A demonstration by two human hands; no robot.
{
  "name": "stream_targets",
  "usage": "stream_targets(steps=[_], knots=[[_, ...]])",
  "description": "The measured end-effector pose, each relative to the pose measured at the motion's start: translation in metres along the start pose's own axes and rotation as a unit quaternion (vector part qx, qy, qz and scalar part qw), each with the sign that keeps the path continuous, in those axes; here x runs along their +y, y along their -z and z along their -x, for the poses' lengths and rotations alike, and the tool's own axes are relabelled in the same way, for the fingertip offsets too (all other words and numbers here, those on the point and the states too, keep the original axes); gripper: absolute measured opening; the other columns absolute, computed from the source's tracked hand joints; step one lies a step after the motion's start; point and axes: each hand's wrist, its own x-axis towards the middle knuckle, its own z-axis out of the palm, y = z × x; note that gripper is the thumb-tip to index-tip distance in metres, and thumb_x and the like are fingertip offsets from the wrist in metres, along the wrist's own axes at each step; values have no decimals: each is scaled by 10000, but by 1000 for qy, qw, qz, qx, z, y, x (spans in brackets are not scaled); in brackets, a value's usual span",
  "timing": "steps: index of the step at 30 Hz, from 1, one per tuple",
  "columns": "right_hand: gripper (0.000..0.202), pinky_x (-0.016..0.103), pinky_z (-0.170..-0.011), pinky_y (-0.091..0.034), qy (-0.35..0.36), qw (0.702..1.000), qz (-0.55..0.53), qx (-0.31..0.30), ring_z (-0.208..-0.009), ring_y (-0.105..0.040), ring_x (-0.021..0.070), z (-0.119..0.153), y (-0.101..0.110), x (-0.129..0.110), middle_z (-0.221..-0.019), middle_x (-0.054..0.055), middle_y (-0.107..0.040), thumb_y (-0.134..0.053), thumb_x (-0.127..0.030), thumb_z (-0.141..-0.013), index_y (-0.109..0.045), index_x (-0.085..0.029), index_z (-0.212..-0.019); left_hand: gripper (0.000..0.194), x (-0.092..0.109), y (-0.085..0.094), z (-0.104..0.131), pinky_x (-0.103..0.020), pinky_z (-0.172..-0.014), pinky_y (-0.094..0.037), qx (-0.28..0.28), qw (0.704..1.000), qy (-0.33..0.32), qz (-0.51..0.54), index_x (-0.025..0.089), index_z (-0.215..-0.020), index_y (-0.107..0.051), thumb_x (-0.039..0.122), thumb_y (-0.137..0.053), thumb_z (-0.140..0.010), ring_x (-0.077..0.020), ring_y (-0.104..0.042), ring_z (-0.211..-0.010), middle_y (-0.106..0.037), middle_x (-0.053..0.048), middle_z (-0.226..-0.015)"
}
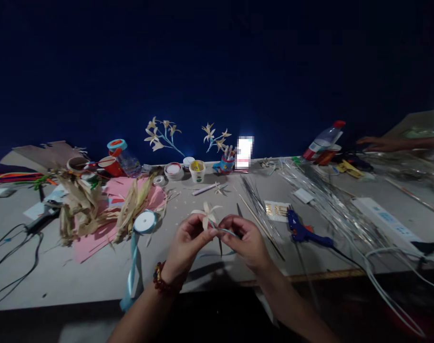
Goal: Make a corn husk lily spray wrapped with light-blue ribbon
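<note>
The left hand (186, 240), curled nearly closed, pinches a pale husk flower (206, 220) between thumb and fingers, over the table's front half. The right hand (243, 238) is likewise curled, thumb and forefinger gripping a thin light-blue strip (229, 232) at the flower's base. The two hands all but meet there; whether their fingertips touch is unclear. A ribbon spool (145, 221) lies left of them, a blue glue gun (304, 231) right. The tilted bottle (322, 141) wears a red-and-white label, and the white tub (197, 172) yellow and green printing, both too small to read.
</note>
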Motion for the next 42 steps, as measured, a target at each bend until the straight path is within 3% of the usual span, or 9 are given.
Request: stream_targets(steps=[5, 9, 15, 21, 27, 30, 37, 42], knots=[[188, 215, -550, -374, -16, 1000, -17, -13, -586, -466, 95, 1, -1, 0, -658, -26, -553, -774, -307, -714, -644, -173, -704, 107, 2, -1, 1, -207, -604, -375, -2, 1000, 4, -1, 161, -768, -646, 225, -726, -801, -89, -468, -650, -572, 7, -714], [263, 189, -399, -215, -116, 987, -104, -39, -437, -305, 39, 0, -1, -5, -574, -69, -464, -812, -347, -667, -632, -167, -734, 131, 8, -1, 2, -220, -571, -349, -13, 1000, 16, 9, 153, -755, -636, 234, -733, -789, -91, -440, -631, -556, 0, -724], [315, 168, -371, -119, -203, 948, -223, -101, -393, -197, 13, -3, -1, -8, -488, -108, -379, -826, -318, -637, -552, -169, -684, 119, 16, -1, 1, -219, -560, -335, -48, 998, 31, -8, 135, -787, -660, 236, -721, -800, -93, -420, -631, -531, -2, -706], [315, 154, -362, -95, -216, 938, -248, -114, -393, -154, 9, -1, -4, -8, -479, -121, -349, -814, -297, -643, -528, -178, -697, 159, 11, 0, 0, -231, -579, -372, -29, 999, 39, 22, 140, -761, -661, 259, -766, -749, -118, -483, -675, -606, -34, -764], [302, 163, -380, -191, -111, 983, -146, -26, -449, -314, 37, 3, -8, -9, -557, -67, -464, -808, -334, -672, -558, -166, -690, 140, 0, -1, 3, -219, -632, -409, 1, 998, 8, 55, 166, -809, -656, 220, -769, -748, -115, -531, -723, -647, -26, -826], [295, 171, -384, -206, -89, 989, -113, -20, -460, -336, 45, 3, -8, -10, -559, -61, -469, -803, -333, -687, -562, -163, -670, 130, 0, 0, 4, -216, -639, -415, 12, 999, 9, 39, 171, -799, -638, 207, -758, -762, -108, -526, -709, -624, -11, -798], [294, 174, -374, -166, -146, 970, -166, -99, -378, -271, 25, -3, -3, -10, -464, -101, -394, -782, -339, -706, -549, -167, -660, 104, 5, 1, 2, -193, -563, -375, -24, 999, 18, 35, 163, -811, -630, 225, -713, -810, -76, -457, -627, -571, -4, -784], [315, 165, -361, -160, -183, 958, -192, -106, -354, -247, 16, -6, -5, -8, -447, -113, -397, -809, -343, -665, -543, -174, -664, 131, 7, -1, 2, -188, -548, -364, -16, 998, 30, 55, 158, -810, -628, 230, -734, -783, -81, -453, -638, -561, -6, -777]])
